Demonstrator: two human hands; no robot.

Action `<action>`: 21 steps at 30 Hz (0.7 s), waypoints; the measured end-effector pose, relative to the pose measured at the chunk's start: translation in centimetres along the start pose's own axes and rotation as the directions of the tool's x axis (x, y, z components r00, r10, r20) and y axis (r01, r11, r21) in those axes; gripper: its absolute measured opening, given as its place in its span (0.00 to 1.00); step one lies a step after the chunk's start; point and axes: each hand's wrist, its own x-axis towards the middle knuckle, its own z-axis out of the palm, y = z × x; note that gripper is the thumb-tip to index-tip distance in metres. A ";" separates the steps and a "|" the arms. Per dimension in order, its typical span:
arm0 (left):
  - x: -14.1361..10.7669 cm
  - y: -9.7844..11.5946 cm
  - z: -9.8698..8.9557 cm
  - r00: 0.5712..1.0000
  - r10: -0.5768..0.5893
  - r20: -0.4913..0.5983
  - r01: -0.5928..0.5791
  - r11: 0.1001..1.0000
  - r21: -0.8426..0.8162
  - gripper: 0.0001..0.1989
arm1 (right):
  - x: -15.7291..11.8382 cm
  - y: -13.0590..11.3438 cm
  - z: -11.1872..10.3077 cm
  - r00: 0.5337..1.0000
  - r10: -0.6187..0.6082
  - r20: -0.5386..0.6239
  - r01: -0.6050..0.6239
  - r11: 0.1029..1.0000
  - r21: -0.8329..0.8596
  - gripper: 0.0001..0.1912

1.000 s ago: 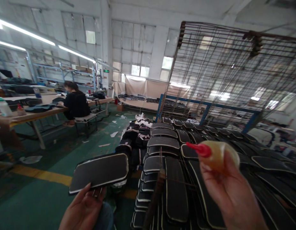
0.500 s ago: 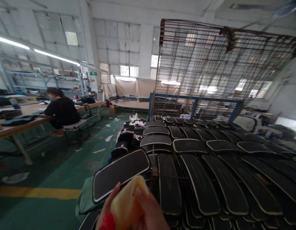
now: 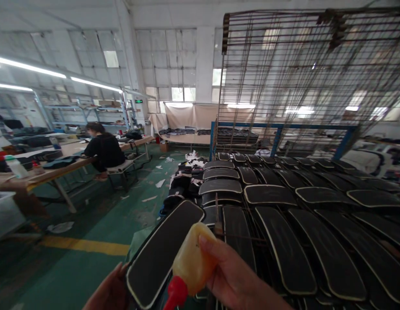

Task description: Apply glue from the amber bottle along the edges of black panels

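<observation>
My right hand [image 3: 224, 265] is wrapped round a soft yellowish squeeze bottle [image 3: 195, 258], thumb pressed on its upper end. The bottle's red nozzle [image 3: 176, 292] points down and to the left. At the lower left, my left hand [image 3: 111, 286] grips the near edge of a long black panel [image 3: 164, 254] with rounded corners and a pale line along its border. That panel slants away from me, and the bottle covers part of its right side. Part of the left hand's grip is hidden behind the panel's edge.
Rows of similar black panels [image 3: 280, 245] fill the right side, beneath a raised wire rack [image 3: 284, 64] on a blue frame. Dark pieces [image 3: 183, 183] are heaped beside them. Left, a person [image 3: 104, 146] sits at a long table [image 3: 54, 165]. Scraps litter the green floor [image 3: 99, 215].
My left hand has moved from behind the bottle to the panel's near end at the lower left. The panel has swung to a steeper slant. The view has turned left.
</observation>
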 end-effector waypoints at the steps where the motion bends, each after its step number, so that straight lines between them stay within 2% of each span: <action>1: -0.3 1.5 0.6 0.995 -0.026 0.093 0.020 0.998 0.065 0.36 | -0.2 -0.3 -0.2 1.000 0.020 0.001 -0.020 0.999 -0.038 0.25; 3: -1.0 4.0 2.4 0.957 -0.093 0.277 0.034 0.977 0.210 0.25 | -0.6 -0.7 -0.5 0.999 0.052 0.007 -0.050 0.992 -0.113 0.25; 4: -1.4 4.9 3.5 0.934 -0.114 0.340 0.012 0.957 0.290 0.23 | -0.7 -0.8 -0.6 0.998 0.062 0.011 -0.059 0.988 -0.144 0.25; 6: -2.1 5.9 6.1 0.909 -0.142 0.391 -0.049 0.897 0.439 0.21 | -1.0 -0.8 -0.7 0.997 0.073 0.015 -0.069 0.979 -0.191 0.25; 9: -2.8 5.6 9.6 0.878 -0.216 0.428 -0.080 0.814 0.576 0.19 | -1.2 -0.7 -0.9 0.998 0.070 -0.009 -0.070 0.970 -0.232 0.27; 11: -2.7 4.7 11.2 0.856 -0.253 0.451 -0.094 0.782 0.616 0.19 | -1.5 -0.7 -1.2 0.998 0.053 -0.028 -0.058 0.971 -0.230 0.28; 14: -2.2 3.7 12.3 0.854 -0.232 0.465 -0.141 0.758 0.637 0.20 | -2.2 -1.6 -1.7 0.999 -0.023 -0.041 0.014 0.977 -0.211 0.26; 16: -2.0 3.6 12.3 0.851 -0.212 0.479 -0.170 0.753 0.635 0.20 | -3.0 -3.5 -1.9 0.986 -0.143 -0.080 0.122 0.968 -0.219 0.26; 18: -1.9 3.8 11.9 0.838 -0.221 0.499 -0.196 0.732 0.653 0.21 | -4.1 -6.3 -2.0 0.934 -0.320 -0.156 0.274 0.927 -0.258 0.28; 19: -1.9 4.1 11.6 0.827 -0.235 0.510 -0.207 0.716 0.666 0.22 | -4.6 -7.8 -1.9 0.884 -0.425 -0.194 0.363 0.886 -0.289 0.29; 21: -1.9 4.4 11.0 0.806 -0.278 0.522 -0.211 0.690 0.693 0.23 | -5.4 -10.6 -1.8 0.748 -0.629 -0.210 0.533 0.759 -0.375 0.28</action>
